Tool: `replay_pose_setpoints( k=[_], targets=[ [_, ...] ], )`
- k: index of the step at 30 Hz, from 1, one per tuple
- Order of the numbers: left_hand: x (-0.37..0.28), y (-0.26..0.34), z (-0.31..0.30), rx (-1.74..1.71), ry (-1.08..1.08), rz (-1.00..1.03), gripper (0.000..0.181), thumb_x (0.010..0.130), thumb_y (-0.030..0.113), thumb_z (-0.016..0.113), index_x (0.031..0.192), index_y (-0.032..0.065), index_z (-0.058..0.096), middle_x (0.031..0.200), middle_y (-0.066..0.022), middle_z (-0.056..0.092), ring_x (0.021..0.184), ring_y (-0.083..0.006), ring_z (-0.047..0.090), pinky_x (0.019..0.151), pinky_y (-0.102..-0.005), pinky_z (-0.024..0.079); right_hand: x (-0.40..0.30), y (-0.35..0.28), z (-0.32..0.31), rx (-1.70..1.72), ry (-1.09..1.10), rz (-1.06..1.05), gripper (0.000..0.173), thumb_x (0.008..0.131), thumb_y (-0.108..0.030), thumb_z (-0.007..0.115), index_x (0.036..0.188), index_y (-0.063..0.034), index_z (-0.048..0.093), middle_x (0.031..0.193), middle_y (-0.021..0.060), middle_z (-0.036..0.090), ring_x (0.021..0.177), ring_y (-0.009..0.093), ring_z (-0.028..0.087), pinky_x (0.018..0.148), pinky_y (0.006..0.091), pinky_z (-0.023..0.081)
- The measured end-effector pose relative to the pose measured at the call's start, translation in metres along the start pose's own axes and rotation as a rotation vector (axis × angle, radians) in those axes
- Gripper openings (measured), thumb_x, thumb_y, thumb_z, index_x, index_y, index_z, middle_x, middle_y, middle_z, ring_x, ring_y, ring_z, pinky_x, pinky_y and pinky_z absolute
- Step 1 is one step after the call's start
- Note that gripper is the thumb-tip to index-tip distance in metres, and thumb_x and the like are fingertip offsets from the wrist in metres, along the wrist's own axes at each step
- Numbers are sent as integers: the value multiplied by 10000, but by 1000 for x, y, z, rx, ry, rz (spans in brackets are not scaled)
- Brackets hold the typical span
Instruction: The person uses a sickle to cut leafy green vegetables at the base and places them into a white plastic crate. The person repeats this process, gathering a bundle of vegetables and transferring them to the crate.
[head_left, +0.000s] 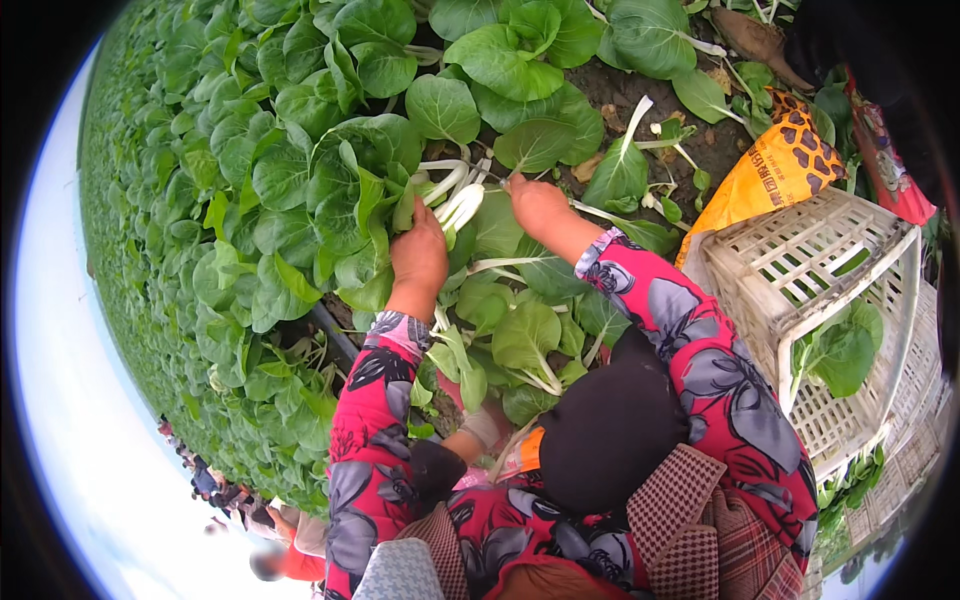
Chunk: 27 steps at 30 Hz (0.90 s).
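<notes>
My left hand grips a head of leafy greens, likely bok choy, by its lower leaves. The pale stem base of that head points right, towards my other hand. Closed around what looks like a small knife, my right hand is just beside the white stems. The thin metal blade reaches left to the stalks; the handle is hidden in my fist. Loose trimmed leaves lie on the soil below my hands.
Dense rows of growing greens spread to the left. White plastic crates stand at right, with a yellow printed sack against them. More cut leaves litter the dirt. Other people are at the lower left.
</notes>
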<state>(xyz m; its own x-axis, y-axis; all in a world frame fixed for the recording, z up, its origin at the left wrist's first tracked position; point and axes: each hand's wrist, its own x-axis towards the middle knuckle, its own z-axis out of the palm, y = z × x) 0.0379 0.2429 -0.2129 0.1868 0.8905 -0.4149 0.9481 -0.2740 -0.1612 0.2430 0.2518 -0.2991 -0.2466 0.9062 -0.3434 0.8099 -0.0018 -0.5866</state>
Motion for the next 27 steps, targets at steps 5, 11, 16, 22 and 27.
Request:
replay_pose_setpoints(
  k=[5, 11, 16, 22, 27],
  targets=[
    [-26, 6, -26, -197, -15, 6, 534, 726, 102, 704, 1189, -30, 473, 1418, -140, 340, 831, -355, 659, 699, -432, 552, -52, 21, -30, 80, -110, 99, 328, 876, -289, 612, 1030, -9, 534, 871, 214, 664, 829, 397, 647, 716, 464, 517],
    [-81, 5, -80, -739, 39, 84, 578, 664, 88, 691, 1227, 54, 568, 1344, -171, 484, 1137, -344, 562, 959, -388, 469, -123, 49, -69, 646, 69, 146, 471, 741, -371, 784, 1015, -61, 558, 785, 92, 635, 712, 207, 618, 678, 345, 493],
    [-121, 19, -111, -1429, -171, -10, 550, 680, 48, 708, 1211, -6, 575, 1223, -99, 568, 1053, -197, 581, 951, -330, 439, -125, 22, -121, 1256, 182, -35, 462, 733, -205, 819, 1096, -62, 571, 1095, 25, 610, 985, 128, 565, 851, 282, 486],
    [-143, 38, -103, -1780, -357, -140, 542, 719, 90, 769, 1206, -23, 559, 1061, -57, 654, 948, -141, 608, 881, -296, 479, -110, -24, -165, 1462, -56, -309, 606, 692, -338, 817, 1153, -43, 558, 1085, 77, 621, 1034, 153, 578, 897, 283, 462],
    [-149, 54, -106, -1931, -335, -180, 585, 705, 98, 730, 1241, -29, 530, 958, -103, 663, 821, -196, 647, 771, -318, 526, -121, -20, -156, 1462, -108, -187, 497, 727, -255, 772, 1126, -47, 562, 914, 7, 621, 745, 62, 542, 680, 214, 440]
  ],
)
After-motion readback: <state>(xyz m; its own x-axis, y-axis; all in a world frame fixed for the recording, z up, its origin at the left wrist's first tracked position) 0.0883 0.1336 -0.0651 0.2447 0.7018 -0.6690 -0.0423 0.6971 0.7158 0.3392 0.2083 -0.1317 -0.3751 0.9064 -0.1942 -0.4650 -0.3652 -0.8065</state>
